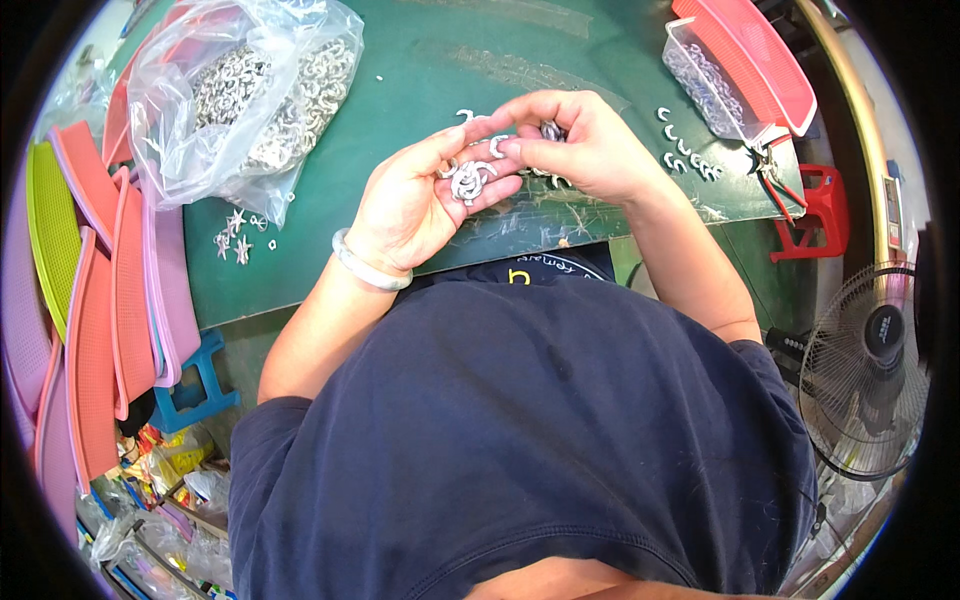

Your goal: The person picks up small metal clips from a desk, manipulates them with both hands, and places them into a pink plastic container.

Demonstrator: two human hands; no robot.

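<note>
The left hand point(405, 205), palm up and cupped over the near edge of the green bench point(410, 60), holds a small pile of silvery, crescent-shaped pieces point(467, 182). From the left, a clear plastic bag point(165, 140) of similar pieces sits along the bench's left edge, with silvery star-shaped pieces point(242, 250) nearer its near left corner. The right hand point(585, 150), fingers curled around more crescents, meets the left fingers. Loose crescents point(712, 172) lie toward the right edge; a clear plastic box point(735, 125) and coral-pink plastic basket point(755, 60) occupy that side.
</note>
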